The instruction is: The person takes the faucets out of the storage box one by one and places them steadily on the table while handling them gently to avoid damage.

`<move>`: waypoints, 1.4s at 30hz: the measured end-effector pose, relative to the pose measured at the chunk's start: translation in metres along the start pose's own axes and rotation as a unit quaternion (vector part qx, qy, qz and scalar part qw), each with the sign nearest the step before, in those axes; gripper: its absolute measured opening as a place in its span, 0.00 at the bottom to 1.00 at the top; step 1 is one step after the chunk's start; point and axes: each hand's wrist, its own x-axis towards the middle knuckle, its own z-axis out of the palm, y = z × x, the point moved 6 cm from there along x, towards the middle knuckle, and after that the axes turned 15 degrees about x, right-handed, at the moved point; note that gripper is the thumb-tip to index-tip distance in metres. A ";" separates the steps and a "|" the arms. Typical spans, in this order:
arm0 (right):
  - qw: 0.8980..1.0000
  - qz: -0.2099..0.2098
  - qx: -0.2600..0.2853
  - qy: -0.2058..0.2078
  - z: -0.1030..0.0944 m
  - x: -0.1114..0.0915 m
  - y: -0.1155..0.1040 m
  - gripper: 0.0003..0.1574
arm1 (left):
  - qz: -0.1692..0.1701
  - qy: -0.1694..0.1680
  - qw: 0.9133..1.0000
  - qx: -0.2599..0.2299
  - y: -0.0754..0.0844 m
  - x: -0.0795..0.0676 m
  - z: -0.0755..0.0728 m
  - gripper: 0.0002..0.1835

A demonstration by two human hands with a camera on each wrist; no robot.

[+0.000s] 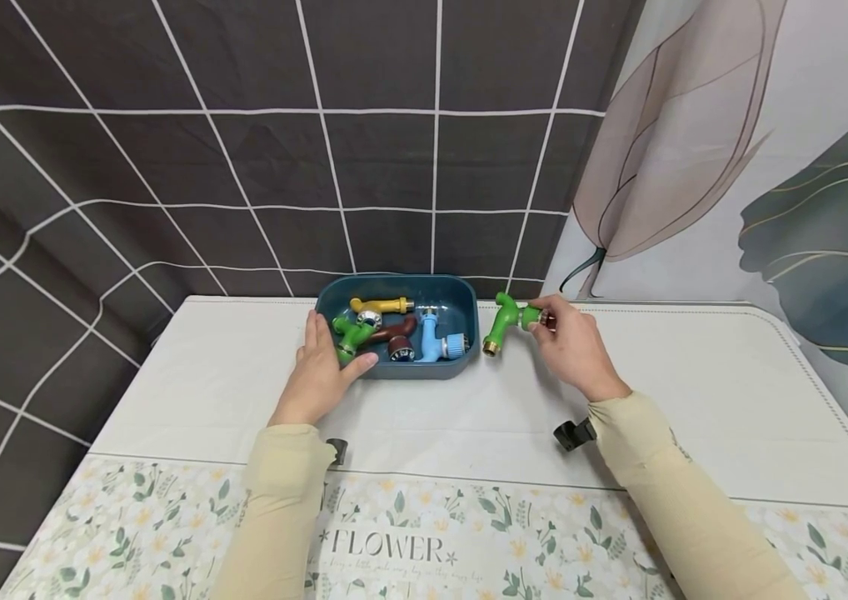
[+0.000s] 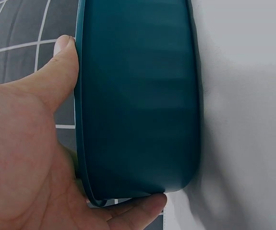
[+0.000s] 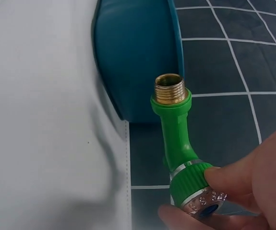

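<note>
A green tap [image 1: 503,320] with a brass threaded end is pinched by its ribbed collar between the thumb and fingers of my right hand [image 1: 572,346]. The threaded end [image 3: 169,91] points toward the basin in the right wrist view. A dark blue basin [image 1: 416,372] stands just left of this tap. My left hand [image 1: 316,377] rests against the basin's left end, fingers along the outside and thumb [image 2: 63,67] over the front rim. Inside the basin lie a yellow tap [image 1: 388,307], another green tap [image 1: 346,340], a dark red tap [image 1: 403,328] and a light blue tap [image 1: 431,345].
The basin stands at the back edge of a white table [image 1: 424,425], close to a dark grid-patterned curtain [image 1: 379,158]. A flower-print cloth [image 1: 169,533] covers the front part. Black wrist mounts [image 1: 574,435] stick out inward from both sleeves.
</note>
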 end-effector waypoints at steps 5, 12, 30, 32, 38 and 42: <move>1.000 0.003 -0.001 -0.007 0.003 0.001 0.003 0.20 | 0.000 -0.003 1.000 -0.003 0.000 0.000 0.000 0.60; 1.000 0.002 -0.005 -0.010 0.007 0.001 0.006 0.19 | 0.002 -0.002 1.000 -0.003 -0.001 0.000 0.001 0.60; 1.000 0.012 -0.014 -0.025 0.016 0.003 0.011 0.20 | 0.007 0.002 1.000 -0.003 0.000 0.000 0.001 0.60; 0.999 0.014 -0.015 -0.025 0.017 0.002 0.012 0.20 | 0.006 0.001 1.000 -0.005 0.000 0.000 0.000 0.60; 0.999 0.023 -0.018 -0.025 0.018 0.003 0.013 0.20 | 0.007 0.001 1.000 -0.005 0.000 0.000 0.000 0.60; 0.999 0.032 -0.026 -0.026 0.019 0.003 0.014 0.20 | 0.006 0.002 1.000 -0.003 0.000 0.001 0.000 0.60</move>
